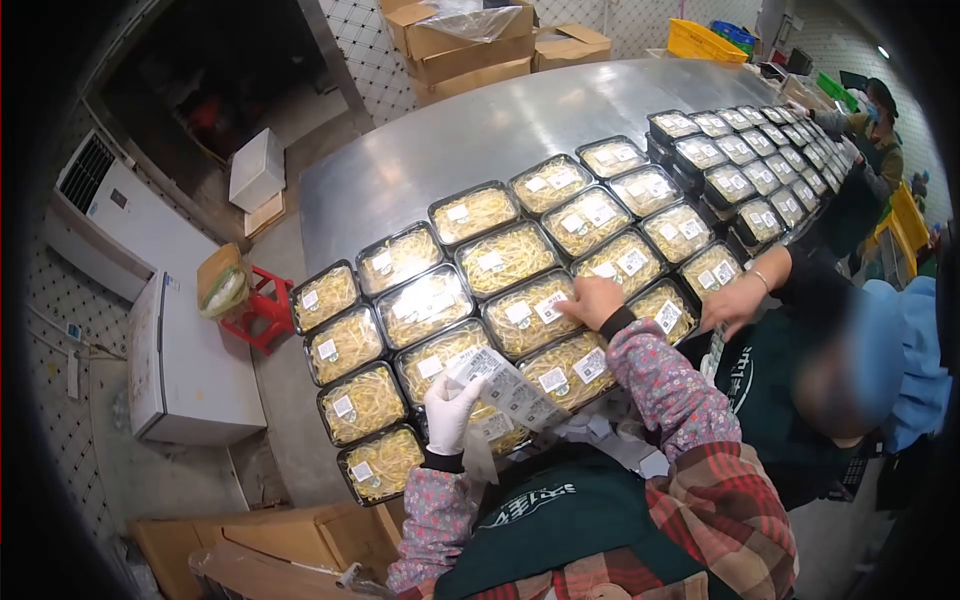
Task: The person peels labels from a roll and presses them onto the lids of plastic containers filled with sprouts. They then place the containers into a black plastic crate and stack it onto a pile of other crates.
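Note:
My left hand, in a white glove, is closed on a strip of printed labels that hangs over the near trays. My bare right hand rests its fingertips at a white label on a wrapped black tray of bean sprouts; whether they pinch anything is too small to tell. Rows of similar film-covered trays surround both hands. Those at the left, such as a corner tray, show one label each; several near my right hand show two.
A co-worker's hand reaches in just right of my right sleeve. More packed trays stand at the right of the steel table. Cardboard boxes are behind it. A red stool and white freezer stand left.

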The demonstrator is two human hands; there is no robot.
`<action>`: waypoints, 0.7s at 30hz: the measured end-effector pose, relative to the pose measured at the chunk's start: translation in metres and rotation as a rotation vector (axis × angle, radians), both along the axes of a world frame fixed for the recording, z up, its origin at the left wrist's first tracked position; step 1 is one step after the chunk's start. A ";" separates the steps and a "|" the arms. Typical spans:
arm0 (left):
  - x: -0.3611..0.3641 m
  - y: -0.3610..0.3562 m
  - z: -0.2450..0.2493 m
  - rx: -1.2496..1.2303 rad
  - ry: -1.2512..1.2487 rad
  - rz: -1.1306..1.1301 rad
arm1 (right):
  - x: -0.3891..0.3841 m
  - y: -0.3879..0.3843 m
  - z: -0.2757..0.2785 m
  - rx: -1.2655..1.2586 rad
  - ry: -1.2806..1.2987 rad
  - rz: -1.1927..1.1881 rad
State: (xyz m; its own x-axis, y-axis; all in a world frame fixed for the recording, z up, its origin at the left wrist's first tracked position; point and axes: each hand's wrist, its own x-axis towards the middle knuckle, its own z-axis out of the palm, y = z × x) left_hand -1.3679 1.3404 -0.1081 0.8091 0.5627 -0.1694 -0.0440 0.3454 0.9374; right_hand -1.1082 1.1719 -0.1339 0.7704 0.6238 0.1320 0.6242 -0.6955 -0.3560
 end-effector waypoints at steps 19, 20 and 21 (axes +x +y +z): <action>0.029 0.006 -0.013 -0.106 0.104 -0.022 | 0.081 0.078 0.014 0.458 0.480 0.129; 0.026 0.010 -0.017 -0.143 0.053 0.022 | 0.085 0.085 0.008 0.364 0.409 0.125; 0.024 0.014 -0.021 -0.180 0.003 0.066 | 0.087 0.092 -0.001 0.292 0.329 0.117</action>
